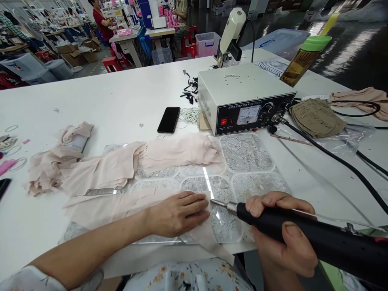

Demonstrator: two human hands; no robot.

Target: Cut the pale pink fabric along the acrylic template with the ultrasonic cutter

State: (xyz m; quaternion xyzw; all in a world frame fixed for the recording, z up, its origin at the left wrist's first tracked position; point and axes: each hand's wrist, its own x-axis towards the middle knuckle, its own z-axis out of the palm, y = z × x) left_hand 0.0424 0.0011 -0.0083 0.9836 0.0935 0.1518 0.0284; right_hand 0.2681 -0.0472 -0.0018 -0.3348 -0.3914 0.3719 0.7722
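The person's left hand (180, 214) lies flat, fingers together, on the pale cloth (130, 205) atop a patterned board (254, 182); the right hand (292, 242) grips a black tool (273, 221), its tip (218, 203) just beside the cloth's edge; a sideways slip could catch the nearby fingertips (203, 197), or light pressure let the cloth pucker

Sewing machines (112, 13) and fabric (136, 200) show a garment workshop.

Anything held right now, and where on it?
Right hand: handheld tool, by the front of its black body. Left hand: resting on pale fabric, no grip visible.
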